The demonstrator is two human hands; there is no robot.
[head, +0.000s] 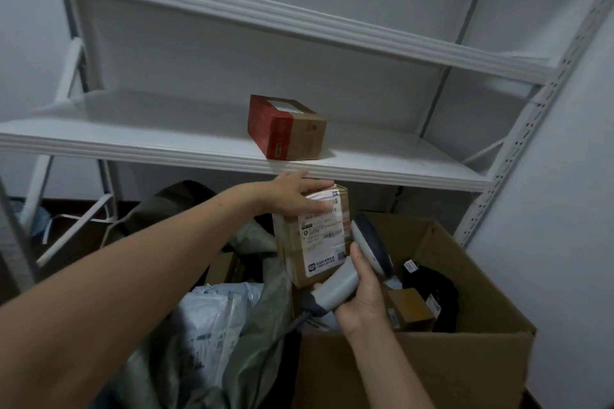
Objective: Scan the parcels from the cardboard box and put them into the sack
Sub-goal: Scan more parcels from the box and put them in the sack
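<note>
My left hand (292,192) grips the top of a brown cardboard parcel (295,262) with a white shipping label, held upright above the left edge of the big cardboard box (458,372). A grey handheld scanner (365,252) is in my right hand (362,299), its head right beside the label. Inside the box lie a small brown parcel (412,309) and a black bag parcel (435,289). The olive-green sack (265,319) stands open to the left of the box, with a white plastic mailer (212,322) inside.
A white metal shelf (166,143) runs just above the hands, carrying a red and brown box (285,128). Its perforated upright (518,143) stands at the right, against a white wall. Another shelf board is higher up.
</note>
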